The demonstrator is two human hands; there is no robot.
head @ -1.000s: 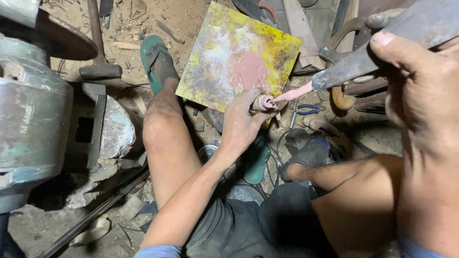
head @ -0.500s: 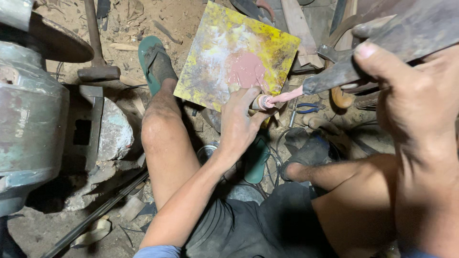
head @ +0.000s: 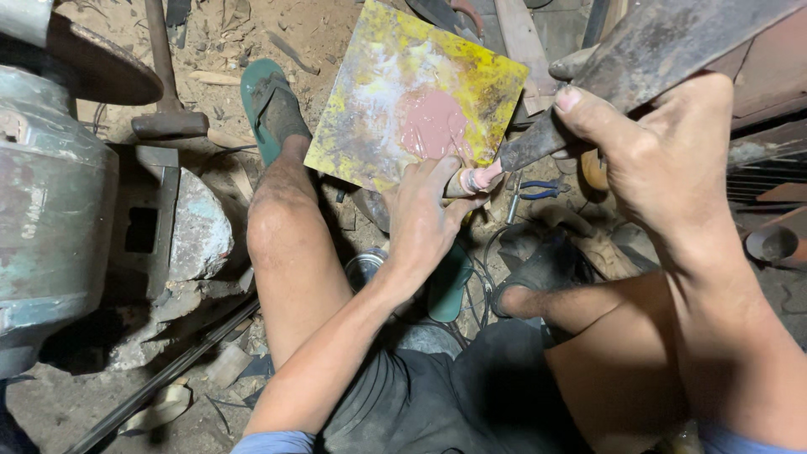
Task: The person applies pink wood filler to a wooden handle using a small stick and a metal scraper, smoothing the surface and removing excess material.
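Note:
My left hand (head: 424, 219) grips a small putty knife (head: 471, 179) smeared with pink filler and presses it against the lower end of a long, rusty metal blade (head: 639, 71). My right hand (head: 656, 160) holds that blade up close to the camera, thumb on top. Just behind the left hand lies a square yellow-stained board (head: 378, 109) with a blob of pink filler (head: 433, 122) on it.
I sit on a dirt floor, left foot in a green flip-flop (head: 269, 101). A hammer (head: 164, 118) lies at the upper left, a large greenish metal machine (head: 50, 210) fills the left edge, blue-handled pliers (head: 538, 189) lie by the blade, and scrap metal is piled at the right.
My right hand with the blade has shifted lower and toward the centre of the view. The left hand stays at the blade's end with the putty knife.

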